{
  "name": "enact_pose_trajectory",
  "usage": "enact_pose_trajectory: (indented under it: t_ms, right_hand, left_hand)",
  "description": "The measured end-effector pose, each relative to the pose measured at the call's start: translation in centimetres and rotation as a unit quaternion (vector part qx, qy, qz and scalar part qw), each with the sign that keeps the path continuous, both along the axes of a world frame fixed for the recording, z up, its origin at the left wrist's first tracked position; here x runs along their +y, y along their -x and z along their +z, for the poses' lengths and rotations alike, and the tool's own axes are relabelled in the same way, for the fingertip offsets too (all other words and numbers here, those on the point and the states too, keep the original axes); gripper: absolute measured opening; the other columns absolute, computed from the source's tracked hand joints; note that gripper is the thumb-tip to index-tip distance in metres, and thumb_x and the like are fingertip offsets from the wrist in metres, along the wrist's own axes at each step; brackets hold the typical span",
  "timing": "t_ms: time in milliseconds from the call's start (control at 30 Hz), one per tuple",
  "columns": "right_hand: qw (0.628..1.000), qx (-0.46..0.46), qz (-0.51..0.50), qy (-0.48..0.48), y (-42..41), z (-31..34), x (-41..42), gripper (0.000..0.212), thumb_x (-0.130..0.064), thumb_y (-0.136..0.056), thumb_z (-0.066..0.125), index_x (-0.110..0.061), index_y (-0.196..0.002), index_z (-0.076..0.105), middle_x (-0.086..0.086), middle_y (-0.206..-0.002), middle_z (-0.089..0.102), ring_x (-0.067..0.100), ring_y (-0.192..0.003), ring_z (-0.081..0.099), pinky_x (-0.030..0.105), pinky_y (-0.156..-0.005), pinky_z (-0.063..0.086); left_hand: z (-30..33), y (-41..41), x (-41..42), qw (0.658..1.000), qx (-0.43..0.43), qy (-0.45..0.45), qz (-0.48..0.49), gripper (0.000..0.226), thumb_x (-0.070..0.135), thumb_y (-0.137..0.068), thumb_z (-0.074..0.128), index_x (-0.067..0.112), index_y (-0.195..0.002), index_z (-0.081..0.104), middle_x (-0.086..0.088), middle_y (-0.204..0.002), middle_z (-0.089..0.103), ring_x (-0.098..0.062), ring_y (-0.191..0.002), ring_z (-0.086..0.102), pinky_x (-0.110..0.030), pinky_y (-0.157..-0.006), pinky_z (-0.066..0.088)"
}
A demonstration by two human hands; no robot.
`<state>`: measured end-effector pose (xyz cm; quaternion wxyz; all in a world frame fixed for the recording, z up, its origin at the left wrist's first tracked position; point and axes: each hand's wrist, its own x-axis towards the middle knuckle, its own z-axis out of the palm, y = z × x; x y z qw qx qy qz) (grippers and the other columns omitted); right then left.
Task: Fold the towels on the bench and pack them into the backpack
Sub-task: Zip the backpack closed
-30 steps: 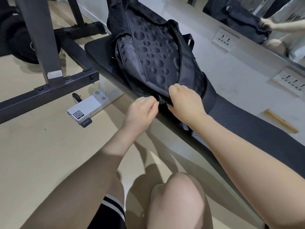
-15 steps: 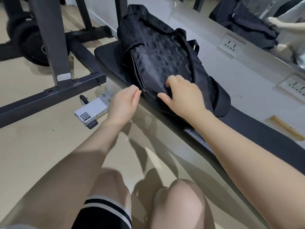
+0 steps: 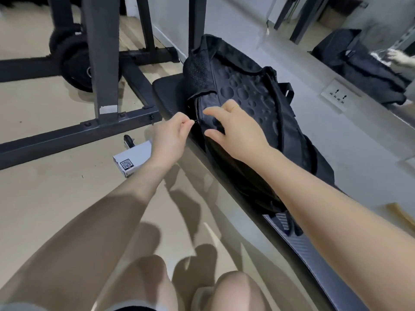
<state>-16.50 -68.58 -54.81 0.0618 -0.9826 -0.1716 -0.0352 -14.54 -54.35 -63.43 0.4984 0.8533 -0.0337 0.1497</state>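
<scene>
A black backpack [image 3: 253, 113] lies flat on the far end of the dark padded worktop [image 3: 167, 90], its dimpled back panel facing up and its mesh side pocket toward the far end. No towels show outside it.

The left hand [image 3: 173, 135] is at the pack's near edge, thumb and forefinger pinched together on the small zip pull [image 3: 197, 121], with the other fingers curled. The zip line runs up from the pull along the side of the pack toward the mesh pocket.

The right hand [image 3: 235, 129] rests on top of the pack just beside the pull. Its fingers are spread and only slightly bent, pressing on the fabric, with the thumb down on the near edge. It grips nothing, and a thin ring shows on one finger.

On the floor left of the pack lies a small white box [image 3: 132, 158] with a QR label. Beyond it stands a dark steel frame [image 3: 98, 63], with a weight plate [image 3: 74, 61] behind. A wall socket [image 3: 336, 94] sits right of the pack.
</scene>
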Motion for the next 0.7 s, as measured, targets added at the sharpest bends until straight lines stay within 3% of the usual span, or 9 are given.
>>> enact_pose_trajectory:
  t_ms: [100,167,267,400,533,600,700]
  right_hand:
    - [0.996,0.017,0.068,0.058,-4.3,-0.2,1.7,0.034,-0.032,-0.092,0.052,-0.022,-0.125,0.054,0.008,-0.119,0.047,0.026,-0.109,0.050,0.037,-0.081,0.046]
    - [0.986,0.015,0.126,0.105,-6.2,-0.6,2.2,0.026,-0.029,-0.092,0.050,-0.017,-0.113,0.061,0.009,-0.113,0.051,0.026,-0.107,0.051,0.036,-0.076,0.042]
    - [0.977,0.029,0.181,0.107,-7.3,-1.0,1.7,0.021,-0.025,-0.091,0.050,-0.015,-0.101,0.066,0.006,-0.104,0.061,0.024,-0.099,0.055,0.037,-0.076,0.047]
    - [0.976,0.061,0.203,0.040,-8.1,-0.6,0.8,0.014,-0.023,-0.088,0.056,-0.016,-0.091,0.068,0.001,-0.094,0.068,0.020,-0.090,0.059,0.039,-0.079,0.049]
    - [0.977,0.023,0.208,0.051,-9.2,0.2,0.9,0.012,-0.026,-0.088,0.057,-0.017,-0.091,0.065,0.000,-0.100,0.060,0.020,-0.094,0.056,0.032,-0.068,0.042]
    - [0.982,-0.033,0.169,0.073,-10.6,0.7,1.1,0.015,-0.026,-0.091,0.054,-0.015,-0.095,0.064,0.004,-0.107,0.054,0.023,-0.098,0.054,0.031,-0.066,0.037]
    - [0.998,-0.042,0.038,-0.008,-12.1,0.7,1.6,0.019,-0.029,-0.092,0.053,-0.016,-0.102,0.061,0.005,-0.112,0.058,0.026,-0.102,0.055,0.032,-0.069,0.039]
  left_hand:
    - [0.5,-0.4,-0.7,0.998,0.013,0.066,0.003,0.017,0.021,-0.094,0.048,0.014,-0.079,0.052,0.005,-0.058,0.048,-0.009,-0.057,0.046,-0.014,-0.054,0.035]
    - [0.8,-0.4,-1.2,0.987,0.033,0.158,-0.006,0.019,0.016,-0.095,0.047,0.016,-0.076,0.051,0.004,-0.060,0.050,-0.002,-0.053,0.047,-0.007,-0.055,0.038]
    - [-0.2,0.6,-1.9,0.957,0.078,0.278,-0.031,0.015,0.016,-0.094,0.050,0.021,-0.079,0.051,0.001,-0.068,0.054,-0.001,-0.057,0.049,-0.015,-0.063,0.042]
    - [-1.2,0.8,-3.9,0.950,0.202,0.237,-0.033,0.023,0.028,-0.086,0.062,0.021,-0.071,0.045,0.006,-0.063,0.043,-0.008,-0.060,0.044,-0.028,-0.067,0.042]
    - [-0.5,0.4,-4.7,0.952,0.202,0.231,-0.018,0.038,0.017,-0.088,0.059,0.017,-0.060,0.034,0.011,-0.048,0.033,-0.005,-0.047,0.032,-0.030,-0.061,0.034]
    - [-0.1,0.4,-4.6,0.951,0.203,0.231,-0.009,0.035,0.017,-0.088,0.060,0.016,-0.062,0.036,0.005,-0.053,0.036,-0.012,-0.055,0.035,-0.029,-0.061,0.030]
    - [0.5,-0.2,-4.0,0.956,0.201,0.215,0.015,0.030,0.024,-0.088,0.059,0.017,-0.066,0.040,-0.008,-0.069,0.041,-0.018,-0.065,0.037,-0.028,-0.063,0.031]
